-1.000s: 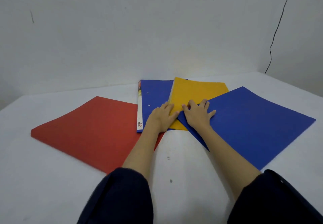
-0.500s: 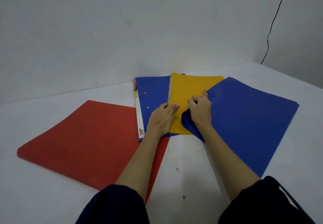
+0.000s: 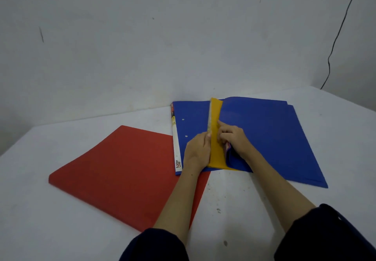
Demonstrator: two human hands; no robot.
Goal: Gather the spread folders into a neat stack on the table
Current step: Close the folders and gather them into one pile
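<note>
- In the last half second the right-hand blue folder has slid left over the yellow folder, leaving only a narrow yellow strip showing.
- The right hand keeps its grip clenched on that blue folder's near-left corner, which curls up.
- The left hand, grip released, lies flat on the punched blue folder, touching the yellow folder's left edge.
- The red folder lies ungathered on the surface, so stacking looks partly done.

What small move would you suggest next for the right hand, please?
Probably slide the right blue folder further left until it covers the yellow folder: a yellow strip still shows, and the right hand already grips its corner while the left hand steadies the pile.
</note>
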